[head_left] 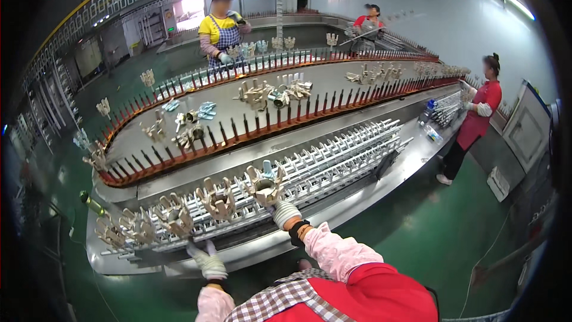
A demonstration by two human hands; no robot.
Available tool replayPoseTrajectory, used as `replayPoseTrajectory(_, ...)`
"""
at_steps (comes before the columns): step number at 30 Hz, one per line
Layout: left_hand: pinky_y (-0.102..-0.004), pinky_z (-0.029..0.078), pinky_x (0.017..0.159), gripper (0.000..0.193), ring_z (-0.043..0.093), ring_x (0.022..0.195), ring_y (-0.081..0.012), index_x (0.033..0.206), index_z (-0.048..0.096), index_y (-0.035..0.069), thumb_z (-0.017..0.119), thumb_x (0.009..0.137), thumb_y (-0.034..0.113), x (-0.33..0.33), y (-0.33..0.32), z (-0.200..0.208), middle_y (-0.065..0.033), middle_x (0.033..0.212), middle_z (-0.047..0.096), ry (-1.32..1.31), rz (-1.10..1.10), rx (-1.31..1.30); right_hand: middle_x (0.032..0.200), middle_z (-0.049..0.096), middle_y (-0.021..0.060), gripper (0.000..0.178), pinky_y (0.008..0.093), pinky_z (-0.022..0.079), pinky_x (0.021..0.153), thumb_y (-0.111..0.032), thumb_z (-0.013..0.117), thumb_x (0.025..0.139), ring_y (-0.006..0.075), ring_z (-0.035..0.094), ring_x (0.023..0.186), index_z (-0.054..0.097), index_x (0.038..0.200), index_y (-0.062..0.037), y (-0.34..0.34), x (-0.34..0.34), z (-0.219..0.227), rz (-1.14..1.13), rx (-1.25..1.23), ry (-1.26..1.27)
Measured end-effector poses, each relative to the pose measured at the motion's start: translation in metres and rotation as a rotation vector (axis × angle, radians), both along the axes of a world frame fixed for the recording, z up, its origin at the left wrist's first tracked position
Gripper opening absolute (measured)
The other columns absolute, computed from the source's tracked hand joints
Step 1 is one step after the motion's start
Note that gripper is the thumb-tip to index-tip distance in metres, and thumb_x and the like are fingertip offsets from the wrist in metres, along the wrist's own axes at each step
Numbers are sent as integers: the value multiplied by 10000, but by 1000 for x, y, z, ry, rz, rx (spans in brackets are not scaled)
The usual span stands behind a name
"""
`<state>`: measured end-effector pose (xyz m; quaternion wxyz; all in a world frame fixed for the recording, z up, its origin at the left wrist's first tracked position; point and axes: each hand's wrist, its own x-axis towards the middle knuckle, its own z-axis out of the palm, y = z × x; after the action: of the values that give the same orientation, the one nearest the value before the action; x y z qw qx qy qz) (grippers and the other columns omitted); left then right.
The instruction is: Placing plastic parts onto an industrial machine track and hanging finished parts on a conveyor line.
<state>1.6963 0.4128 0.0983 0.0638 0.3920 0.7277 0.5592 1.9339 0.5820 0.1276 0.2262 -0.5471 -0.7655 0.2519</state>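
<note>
White knit gloves cover both of my hands. My right hand (286,213) is closed at the base of a crown-shaped pronged fixture (263,188), beige with a pale blue clip at its top, over the rows of metal rods. The fingers' far side is hidden behind the fixture. My left hand (207,260) is lower and to the left, at the near edge of the rods, its fingers apart and nothing visible in them. More beige pronged fixtures, such as the nearest one (216,198), stand in a row along the rods (322,167) to the left.
A metal bench (238,254) carries the rods. Beyond it runs a looped conveyor with upright dark pins (246,125) and loose clip piles (256,94). A green bottle (92,203) is at far left. Three co-workers stand around the line, one in red (485,98) at right.
</note>
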Motion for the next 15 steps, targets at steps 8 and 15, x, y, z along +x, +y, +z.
replayPoseTrajectory(8, -278, 462, 767, 237, 546, 859, -141, 1117, 553, 57, 542, 903, 158, 112, 26, 24, -72, 994, 588, -301, -648, -210, 929, 615, 216, 277, 462, 463, 734, -314, 525, 862, 407, 576, 874, 580, 1034, -104, 5, 12, 2, 76, -116, 34)
replayPoseTrajectory(15, -334, 382, 925, 606, 455, 1094, -210, 1350, 278, 8, 582, 852, 170, 166, 92, 9, -164, 1262, 434, -66, -493, -66, 1135, 567, 208, 507, 355, 413, 927, -259, 553, 862, 319, 538, 1070, 410, 1315, -83, 32, 77, 33, 692, -176, 252)
